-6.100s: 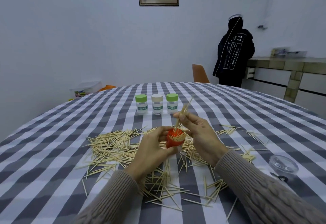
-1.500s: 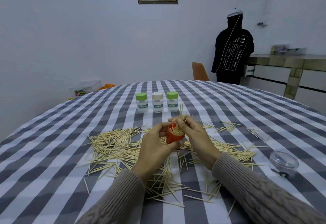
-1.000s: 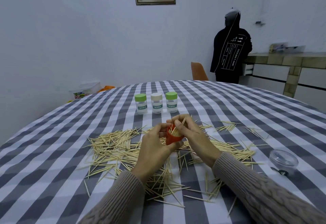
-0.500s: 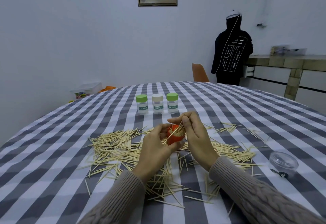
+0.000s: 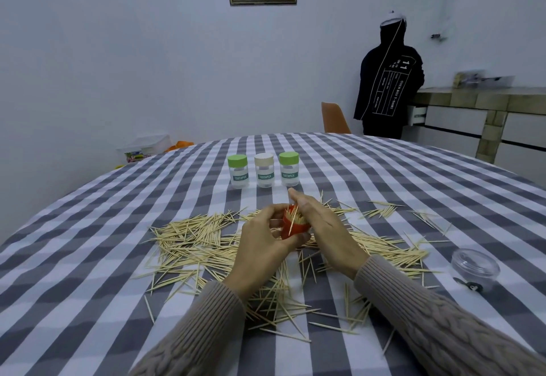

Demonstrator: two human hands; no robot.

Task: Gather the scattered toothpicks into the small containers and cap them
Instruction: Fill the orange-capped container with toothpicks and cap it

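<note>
The big round table with a grey and white checked cloth (image 5: 88, 257) has bare room along its left edge. Pale wooden toothpicks (image 5: 192, 236) lie spread across the middle. The left hand (image 5: 260, 245) grips the small red tub (image 5: 291, 226), full of sticks, above them. The right hand (image 5: 322, 227) rests beside it, fingers straight.

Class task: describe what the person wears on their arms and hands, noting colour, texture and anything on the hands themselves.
Both arms wear a beige-brown knitted sweater: ribbed cuffs at the wrists, cable-knit pattern further up the sleeves. The left hand and right hand are bare; no gloves, rings or watch are visible.
</note>
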